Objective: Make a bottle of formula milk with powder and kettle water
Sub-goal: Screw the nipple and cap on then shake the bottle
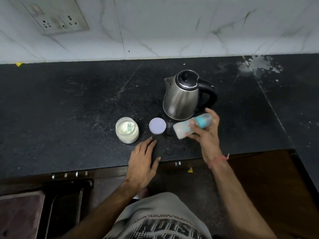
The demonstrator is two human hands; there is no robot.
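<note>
My right hand (207, 133) grips a clear baby bottle (183, 128) with teal markings, tilted almost flat and blurred, its base pointing left just above the counter. Behind it stands a steel kettle (181, 97) with a black lid and handle. An open jar of white formula powder (127, 130) with a scoop inside sits to the left. The jar's round lilac lid (157, 125) lies between jar and bottle. My left hand (144, 163) rests flat on the black counter (69, 109) below the lid, fingers apart, holding nothing.
A white marble-tiled wall with a socket plate (57, 18) rises behind the counter. A pale stain (259, 66) marks the counter's back right. The counter's front edge runs under my wrists; a dark open drawer (51, 204) is at lower left.
</note>
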